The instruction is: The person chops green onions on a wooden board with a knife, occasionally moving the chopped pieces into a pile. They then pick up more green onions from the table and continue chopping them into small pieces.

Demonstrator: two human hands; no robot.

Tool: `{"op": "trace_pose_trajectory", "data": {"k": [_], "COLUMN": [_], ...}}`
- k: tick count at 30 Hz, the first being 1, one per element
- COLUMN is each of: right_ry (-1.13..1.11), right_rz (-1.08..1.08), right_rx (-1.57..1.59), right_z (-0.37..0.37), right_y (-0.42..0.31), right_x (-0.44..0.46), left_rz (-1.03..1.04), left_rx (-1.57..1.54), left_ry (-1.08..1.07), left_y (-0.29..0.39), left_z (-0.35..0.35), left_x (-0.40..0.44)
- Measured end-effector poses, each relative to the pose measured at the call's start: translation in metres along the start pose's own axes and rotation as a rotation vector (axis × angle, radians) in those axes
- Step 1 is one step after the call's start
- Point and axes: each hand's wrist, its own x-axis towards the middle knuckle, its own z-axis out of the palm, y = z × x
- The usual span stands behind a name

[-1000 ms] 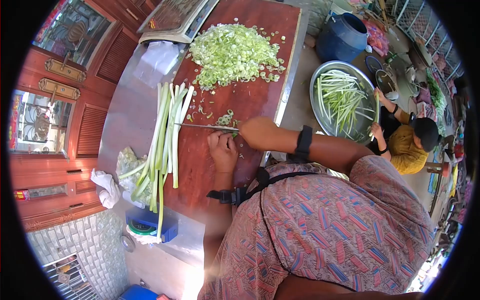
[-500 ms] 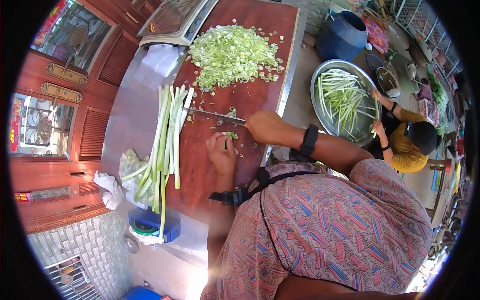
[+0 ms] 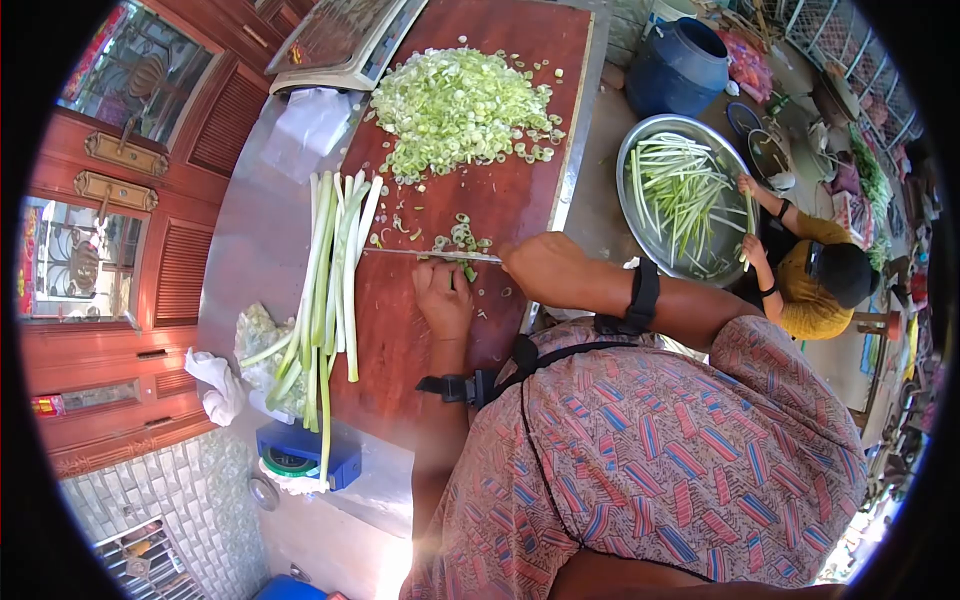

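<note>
My right hand [image 3: 540, 268] is closed around the handle of a long knife [image 3: 430, 255], its blade lying across the red board [image 3: 390, 330]. Just below the blade, my left hand [image 3: 442, 295] presses with curled fingers on a short piece of green onion [image 3: 469, 270]. Small cut rings [image 3: 462, 235] lie just above the blade. Farther up the board is a large heap of chopped green onion [image 3: 460, 110]. Long whole green onions [image 3: 325, 270] lie to the left of my left hand, across the board's edge.
A scale [image 3: 345, 45] stands at the top left, near a plastic bag [image 3: 310, 125]. A blue scale [image 3: 345, 458] is at the lower left. To the right, a co-worker [image 3: 815, 280] handles onions over a metal basin [image 3: 635, 215], near a blue barrel [image 3: 678, 68].
The knife was raised and angled half a second ago; now it is down beside my left fingers. My right hand has shifted slightly right, and more cut rings lie above the blade.
</note>
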Motion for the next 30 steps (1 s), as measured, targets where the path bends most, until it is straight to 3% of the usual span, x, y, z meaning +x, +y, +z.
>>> {"op": "trace_pose_trajectory", "data": {"k": [7, 9, 13, 19, 30], "right_ry": [0.009, 0.129, 0.118, 0.096, 0.045], "right_rz": [0.001, -0.108, -0.033, 0.049, 0.001], "right_rx": [0.005, 0.069, 0.073, 0.164, 0.021], "right_z": [0.024, 0.03, 0.037, 0.029, 0.006], "right_y": [-0.004, -0.004, 0.007, 0.001, 0.006], "right_x": [0.031, 0.04, 0.055, 0.048, 0.004], "left_rz": [0.021, 0.024, 0.076, 0.061, 0.061], "left_rx": [0.039, 0.061, 0.051, 0.114, 0.098], "left_ry": [-0.02, -0.026, -0.01, -0.064, -0.057], "left_y": [0.0, -0.002, -0.001, 0.017, 0.006], "left_z": [0.0, -0.001, -0.002, -0.009, -0.003], "left_x": [0.001, 0.001, -0.001, -0.001, -0.006]}}
